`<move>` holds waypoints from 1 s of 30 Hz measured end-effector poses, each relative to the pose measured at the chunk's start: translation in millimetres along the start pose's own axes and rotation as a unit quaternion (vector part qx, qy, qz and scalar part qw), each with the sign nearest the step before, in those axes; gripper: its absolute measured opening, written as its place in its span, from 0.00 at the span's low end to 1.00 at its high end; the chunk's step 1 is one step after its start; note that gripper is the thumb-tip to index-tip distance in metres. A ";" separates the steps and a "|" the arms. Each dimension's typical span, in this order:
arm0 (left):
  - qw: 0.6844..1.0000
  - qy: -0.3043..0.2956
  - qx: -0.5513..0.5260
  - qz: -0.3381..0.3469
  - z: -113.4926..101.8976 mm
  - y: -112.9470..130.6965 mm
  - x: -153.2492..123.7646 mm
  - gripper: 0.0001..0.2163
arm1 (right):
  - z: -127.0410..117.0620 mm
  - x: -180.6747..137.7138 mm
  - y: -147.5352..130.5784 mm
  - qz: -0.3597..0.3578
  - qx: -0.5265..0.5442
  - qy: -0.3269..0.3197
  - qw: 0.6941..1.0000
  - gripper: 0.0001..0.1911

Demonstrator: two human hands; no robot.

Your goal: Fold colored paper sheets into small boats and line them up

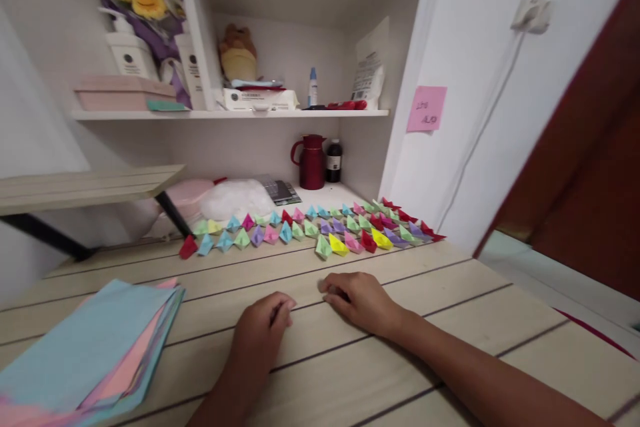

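Note:
My left hand rests on the pale wooden table, fingers curled inward with nothing visible in them. My right hand lies beside it, palm down, fingers bent and touching the tabletop, holding nothing. Several small folded paper boats in many colours stand in rows just beyond both hands. A stack of coloured paper sheets, light blue on top, lies at the near left.
A dark red jug and a dark bottle stand at the back under a shelf holding bottles, boxes and a plush toy. A low wooden bench juts in from the left. A pink note hangs on the right wall.

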State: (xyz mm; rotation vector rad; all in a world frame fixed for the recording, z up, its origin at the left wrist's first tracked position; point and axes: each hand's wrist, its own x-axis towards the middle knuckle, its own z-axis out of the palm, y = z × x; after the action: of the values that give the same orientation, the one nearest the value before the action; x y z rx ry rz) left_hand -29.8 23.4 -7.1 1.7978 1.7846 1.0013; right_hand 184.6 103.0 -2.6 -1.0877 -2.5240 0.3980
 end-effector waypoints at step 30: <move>0.978 0.072 0.188 0.053 -9.2 0.6 -37.0 0.13 | 22.4 -12.8 -0.5 -0.001 -0.142 0.028 0.990 0.17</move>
State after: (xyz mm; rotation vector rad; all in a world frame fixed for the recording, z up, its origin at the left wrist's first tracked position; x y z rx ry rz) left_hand -33.1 -14.6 -8.0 2.1094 2.0989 0.8970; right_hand 182.7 90.7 -25.2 -1.1775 -2.5845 0.0054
